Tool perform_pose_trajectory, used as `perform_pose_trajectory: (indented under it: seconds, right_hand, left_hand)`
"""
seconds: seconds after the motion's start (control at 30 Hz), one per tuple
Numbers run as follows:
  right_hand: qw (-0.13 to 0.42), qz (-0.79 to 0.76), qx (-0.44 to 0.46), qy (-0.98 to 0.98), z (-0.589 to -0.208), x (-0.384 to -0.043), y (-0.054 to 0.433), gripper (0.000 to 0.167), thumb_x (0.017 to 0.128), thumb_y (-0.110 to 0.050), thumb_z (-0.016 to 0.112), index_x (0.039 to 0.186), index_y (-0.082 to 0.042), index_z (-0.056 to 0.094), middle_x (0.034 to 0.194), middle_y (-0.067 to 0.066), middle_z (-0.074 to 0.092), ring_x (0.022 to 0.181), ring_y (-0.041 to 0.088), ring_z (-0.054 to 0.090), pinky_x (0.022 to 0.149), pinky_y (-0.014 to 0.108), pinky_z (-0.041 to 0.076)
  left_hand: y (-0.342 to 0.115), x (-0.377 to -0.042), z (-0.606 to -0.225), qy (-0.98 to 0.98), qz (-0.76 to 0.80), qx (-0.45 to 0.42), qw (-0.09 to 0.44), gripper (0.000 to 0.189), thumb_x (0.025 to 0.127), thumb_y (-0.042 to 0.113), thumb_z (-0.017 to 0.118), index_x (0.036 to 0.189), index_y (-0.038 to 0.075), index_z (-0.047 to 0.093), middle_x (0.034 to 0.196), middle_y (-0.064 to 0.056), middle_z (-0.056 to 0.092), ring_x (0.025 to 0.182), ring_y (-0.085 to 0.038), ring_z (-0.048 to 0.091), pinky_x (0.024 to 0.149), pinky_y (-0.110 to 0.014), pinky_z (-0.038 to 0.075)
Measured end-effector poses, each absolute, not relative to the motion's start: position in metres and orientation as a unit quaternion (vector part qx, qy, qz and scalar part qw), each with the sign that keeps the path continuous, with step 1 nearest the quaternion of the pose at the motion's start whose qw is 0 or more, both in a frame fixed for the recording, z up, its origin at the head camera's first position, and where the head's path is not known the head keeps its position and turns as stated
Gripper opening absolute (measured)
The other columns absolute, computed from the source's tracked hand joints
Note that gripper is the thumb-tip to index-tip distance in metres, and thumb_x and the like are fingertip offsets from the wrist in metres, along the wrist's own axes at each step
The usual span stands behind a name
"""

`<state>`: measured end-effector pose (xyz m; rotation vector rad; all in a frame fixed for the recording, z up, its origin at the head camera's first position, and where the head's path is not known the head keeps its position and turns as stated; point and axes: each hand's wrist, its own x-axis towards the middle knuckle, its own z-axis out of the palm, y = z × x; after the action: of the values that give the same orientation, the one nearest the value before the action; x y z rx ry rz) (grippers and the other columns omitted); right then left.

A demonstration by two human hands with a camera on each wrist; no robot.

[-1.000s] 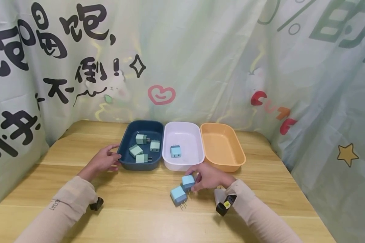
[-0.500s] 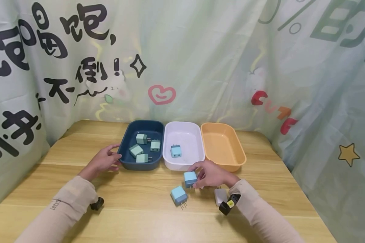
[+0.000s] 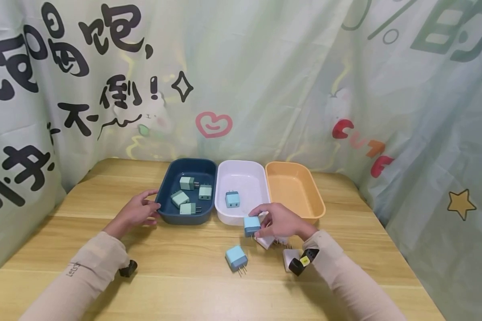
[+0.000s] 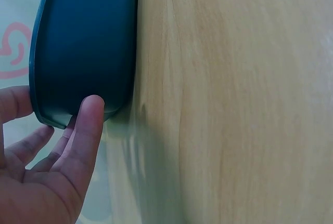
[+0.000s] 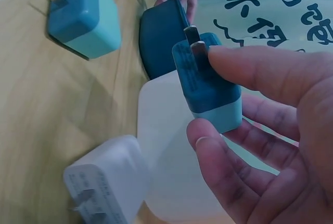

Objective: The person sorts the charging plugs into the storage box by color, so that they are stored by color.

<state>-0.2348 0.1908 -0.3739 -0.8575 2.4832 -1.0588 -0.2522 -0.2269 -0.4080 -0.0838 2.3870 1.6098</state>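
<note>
My right hand pinches a light-blue charger plug with a darker blue prong end, held over the near edge of the white bin. In the right wrist view, the thumb presses this plug beside its metal prongs. My left hand rests with relaxed fingers against the left side of the dark blue bin; in the left wrist view its fingertips touch the bin's wall and rim. Another light-blue plug lies on the table. Inside the white bin is one blue plug.
Several pale green plugs lie in the dark blue bin. An orange bin stands to the right. White plugs lie under and beside my right hand, one of them by the wrist camera. A printed curtain hangs behind the table.
My right hand has lifted the blue plug away from the other one on the table, up and slightly right toward the white bin, uncovering white plugs. My left hand has stayed put.
</note>
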Motion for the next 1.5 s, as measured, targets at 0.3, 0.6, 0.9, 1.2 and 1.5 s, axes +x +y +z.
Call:
perform_pose_trajectory:
  seconds: [0.3, 0.6, 0.9, 1.2, 1.5]
  right_hand:
    - [0.147, -0.379, -0.288, 0.867, -0.369, -0.243, 0.192, 0.047, 0.075, -0.013, 0.083, 0.117, -0.004, 0.063, 0.094, 0.009, 0.065, 0.073, 0.017, 0.064, 0.062, 0.033, 0.054]
    - [0.138, -0.38, -0.275, 0.872, -0.364, -0.25, 0.189, 0.048, 0.077, -0.013, 0.082, 0.12, -0.005, 0.062, 0.093, 0.006, 0.065, 0.076, 0.017, 0.064, 0.07, 0.032, 0.054]
    - [0.133, -0.386, -0.243, 0.88, -0.36, -0.26, 0.184, 0.048, 0.077, -0.012, 0.082, 0.121, -0.006, 0.063, 0.109, 0.007, 0.06, 0.081, 0.019, 0.063, 0.068, 0.033, 0.053]
    - [0.125, -0.376, -0.223, 0.891, -0.358, -0.271, 0.179, 0.048, 0.077, -0.015, 0.083, 0.121, -0.008, 0.063, 0.113, 0.005, 0.06, 0.084, 0.02, 0.063, 0.071, 0.03, 0.054]
    - [0.116, -0.368, -0.204, 0.9, -0.358, -0.28, 0.176, 0.048, 0.077, -0.015, 0.082, 0.121, -0.008, 0.064, 0.116, 0.008, 0.06, 0.086, 0.021, 0.062, 0.074, 0.031, 0.055]
  left_hand:
    - [-0.226, -0.256, -0.407, 0.819, 0.56, -0.023, 0.125, 0.061, 0.1, 0.011, 0.05, 0.154, 0.007, 0.02, 0.132, -0.03, 0.043, 0.092, -0.028, 0.061, 0.075, -0.037, 0.057]
    - [-0.226, -0.252, -0.405, 0.818, 0.56, -0.027, 0.127, 0.061, 0.1, 0.012, 0.05, 0.154, 0.008, 0.02, 0.131, -0.029, 0.044, 0.095, -0.03, 0.06, 0.075, -0.036, 0.057]
    - [-0.227, -0.255, -0.407, 0.818, 0.56, -0.025, 0.13, 0.061, 0.101, 0.013, 0.05, 0.154, 0.009, 0.02, 0.134, -0.03, 0.043, 0.095, -0.029, 0.061, 0.075, -0.036, 0.057]
    - [-0.228, -0.253, -0.407, 0.821, 0.554, -0.035, 0.133, 0.061, 0.101, 0.014, 0.05, 0.154, 0.01, 0.02, 0.133, -0.029, 0.044, 0.098, -0.031, 0.06, 0.077, -0.036, 0.057]
    - [-0.227, -0.251, -0.407, 0.819, 0.557, -0.026, 0.132, 0.06, 0.101, 0.013, 0.049, 0.154, 0.009, 0.021, 0.133, -0.03, 0.044, 0.095, -0.029, 0.061, 0.076, -0.037, 0.057]
